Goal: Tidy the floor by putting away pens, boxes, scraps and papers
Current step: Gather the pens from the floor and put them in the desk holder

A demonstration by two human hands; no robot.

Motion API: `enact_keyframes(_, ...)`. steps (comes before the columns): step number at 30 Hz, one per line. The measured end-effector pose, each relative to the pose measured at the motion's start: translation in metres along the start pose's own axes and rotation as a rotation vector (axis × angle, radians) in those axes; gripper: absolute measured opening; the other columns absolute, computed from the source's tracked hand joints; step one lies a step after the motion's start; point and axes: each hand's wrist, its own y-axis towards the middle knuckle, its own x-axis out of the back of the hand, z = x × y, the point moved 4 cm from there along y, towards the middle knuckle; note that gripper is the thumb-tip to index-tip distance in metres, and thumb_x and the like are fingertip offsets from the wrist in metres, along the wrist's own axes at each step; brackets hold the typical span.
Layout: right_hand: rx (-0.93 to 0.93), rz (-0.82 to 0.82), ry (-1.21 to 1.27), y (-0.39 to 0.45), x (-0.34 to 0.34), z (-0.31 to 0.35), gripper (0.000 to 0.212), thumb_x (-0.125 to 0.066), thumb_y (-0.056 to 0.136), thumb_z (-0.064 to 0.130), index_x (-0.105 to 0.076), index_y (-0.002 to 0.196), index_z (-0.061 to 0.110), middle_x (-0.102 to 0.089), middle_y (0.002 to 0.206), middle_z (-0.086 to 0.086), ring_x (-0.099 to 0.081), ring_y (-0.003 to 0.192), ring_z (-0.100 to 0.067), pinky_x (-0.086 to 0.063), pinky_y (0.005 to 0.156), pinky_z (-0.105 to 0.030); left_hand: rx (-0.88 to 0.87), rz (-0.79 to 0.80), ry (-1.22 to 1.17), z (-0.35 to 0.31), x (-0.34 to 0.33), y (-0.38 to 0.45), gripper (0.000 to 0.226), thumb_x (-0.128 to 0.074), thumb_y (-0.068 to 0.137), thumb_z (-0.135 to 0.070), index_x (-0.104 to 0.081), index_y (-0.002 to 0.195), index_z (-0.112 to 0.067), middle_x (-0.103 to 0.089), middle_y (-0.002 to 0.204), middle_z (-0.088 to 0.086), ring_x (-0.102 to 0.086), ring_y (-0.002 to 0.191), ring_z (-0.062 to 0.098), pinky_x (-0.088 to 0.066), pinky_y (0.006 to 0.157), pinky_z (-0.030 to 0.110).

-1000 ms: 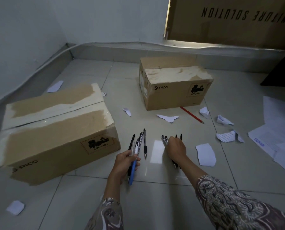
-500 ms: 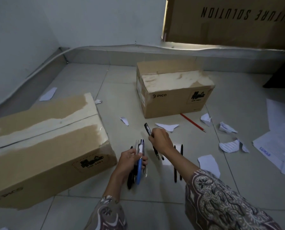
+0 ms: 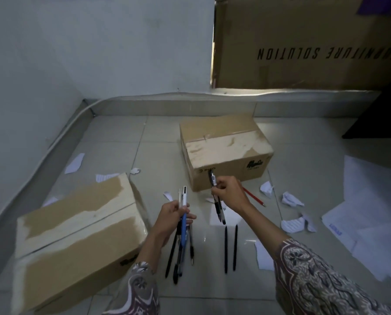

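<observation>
1. Several pens (image 3: pixel 182 226) are bunched in the left hand (image 3: pixel 171 218), whose fingers curl round them; a blue-and-white one stands out, and the dark ends fan downward below the fist.
2. One or two black pens (image 3: pixel 216 196) are pinched by the right hand (image 3: pixel 229 193) between thumb and curled fingers, held off the floor, clip end up in front of the smaller box.
3. Two more black pens (image 3: pixel 230 248) lie side by side on the tiled floor (image 3: pixel 121 137), just below the right hand and apart from both hands.
4. A red pencil (image 3: pixel 254 197) lies on the floor beside the right wrist, near the smaller box's front corner.
5. The smaller cardboard box (image 3: pixel 226 151) sits closed behind the hands; the larger cardboard box (image 3: pixel 76 235) sits closed to the left, near the left forearm.
6. Torn paper scraps (image 3: pixel 291 198) are scattered on the tiles right of the pencil, others near the larger box's far edge and along the left wall.
7. White paper sheets (image 3: pixel 369 214) lie overlapping at the right edge.
8. A big upright carton (image 3: pixel 303 42) leans against the back wall.
</observation>
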Motion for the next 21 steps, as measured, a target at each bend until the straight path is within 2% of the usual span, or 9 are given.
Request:
enact_keyframes(3, -0.044, 0.029, 0.026, -0.011, 0.046, 0.033, 0.020, -0.062, 0.079, 0.001, -0.049, 0.064, 0.006, -0.044, 0.060, -0.011, -0.039, 0.061, -0.016, -0.031, 0.060, -0.027, 0.002, 0.019, 0.009, -0.056, -0.011, -0.025, 0.007, -0.041, 0.096, 0.000, -0.048, 0.096, 0.000, -0.060, 0.082, 0.012, -0.069, 0.066, 0.014, -0.057, 0.065, 0.023)
enact_keyframes(7, -0.086, 0.025, 0.080, -0.029, 0.121, 0.092, 0.013, -0.060, 0.082, 0.001, -0.052, 0.072, -0.004, -0.047, 0.064, -0.014, -0.041, 0.061, -0.016, -0.033, 0.060, -0.028, -0.008, 0.015, 0.064, -0.142, -0.032, -0.061, 0.005, -0.044, 0.094, -0.001, -0.043, 0.099, -0.003, -0.063, 0.086, 0.009, -0.063, 0.077, 0.015, -0.053, 0.067, 0.024)
enact_keyframes(9, -0.099, 0.002, 0.101, -0.038, 0.158, 0.121, 0.011, -0.059, 0.083, 0.001, -0.055, 0.080, -0.010, -0.056, 0.070, -0.023, -0.049, 0.063, -0.021, -0.044, 0.061, -0.037, -0.019, 0.026, 0.118, -0.186, -0.045, -0.079, 0.007, -0.047, 0.093, -0.002, -0.043, 0.098, -0.005, -0.065, 0.088, 0.008, -0.062, 0.078, 0.013, -0.050, 0.066, 0.024)
enact_keyframes(10, -0.107, -0.016, 0.113, -0.042, 0.178, 0.136, 0.012, -0.057, 0.083, 0.001, -0.056, 0.085, -0.011, -0.062, 0.079, -0.029, -0.055, 0.067, -0.026, -0.050, 0.067, -0.044, -0.029, 0.037, 0.136, -0.209, -0.053, -0.088, 0.007, -0.048, 0.093, -0.003, -0.044, 0.098, -0.006, -0.065, 0.090, 0.009, -0.062, 0.078, 0.012, -0.049, 0.065, 0.023)
enact_keyframes(12, -0.115, -0.047, 0.137, -0.052, 0.212, 0.162, 0.015, -0.056, 0.083, 0.001, -0.058, 0.093, -0.010, -0.065, 0.092, -0.029, -0.063, 0.079, -0.037, -0.051, 0.080, -0.054, -0.055, 0.065, 0.179, -0.249, -0.070, -0.107, 0.009, -0.049, 0.092, -0.003, -0.046, 0.097, -0.010, -0.064, 0.098, 0.012, -0.062, 0.081, 0.012, -0.049, 0.063, 0.019)
enact_keyframes(13, -0.112, -0.061, 0.141, -0.056, 0.229, 0.176, 0.015, -0.056, 0.083, 0.001, -0.058, 0.095, -0.009, -0.066, 0.093, -0.028, -0.063, 0.084, -0.039, -0.051, 0.081, -0.056, -0.071, 0.082, 0.194, -0.269, -0.079, -0.116, 0.010, -0.051, 0.092, -0.003, -0.047, 0.096, -0.012, -0.063, 0.101, 0.014, -0.062, 0.085, 0.015, -0.048, 0.063, 0.018)
enact_keyframes(16, -0.094, -0.105, 0.160, -0.077, 0.288, 0.221, 0.009, -0.058, 0.083, 0.002, -0.058, 0.090, -0.004, -0.065, 0.088, -0.025, -0.063, 0.084, -0.039, -0.054, 0.079, -0.052, -0.107, 0.122, 0.200, -0.333, -0.107, -0.147, 0.011, -0.050, 0.093, -0.004, -0.047, 0.101, -0.010, -0.059, 0.109, 0.016, -0.062, 0.096, 0.024, -0.050, 0.070, 0.021)
enact_keyframes(19, -0.108, -0.182, 0.170, -0.100, 0.352, 0.260, 0.009, -0.060, 0.082, 0.003, -0.058, 0.085, -0.005, -0.066, 0.084, -0.025, -0.065, 0.080, -0.038, -0.054, 0.074, -0.047, -0.135, 0.185, 0.236, -0.395, -0.138, -0.181, 0.016, -0.048, 0.094, -0.007, -0.044, 0.107, -0.014, -0.060, 0.107, 0.010, -0.064, 0.094, 0.023, -0.053, 0.074, 0.029)
enact_keyframes(21, -0.102, -0.241, 0.203, -0.116, 0.388, 0.282, 0.008, -0.061, 0.082, 0.005, -0.058, 0.083, -0.003, -0.066, 0.080, -0.023, -0.065, 0.075, -0.035, -0.054, 0.069, -0.044, -0.181, 0.234, 0.267, -0.430, -0.159, -0.204, 0.012, -0.047, 0.094, -0.007, -0.046, 0.102, -0.016, -0.061, 0.103, 0.011, -0.064, 0.090, 0.020, -0.056, 0.069, 0.030)
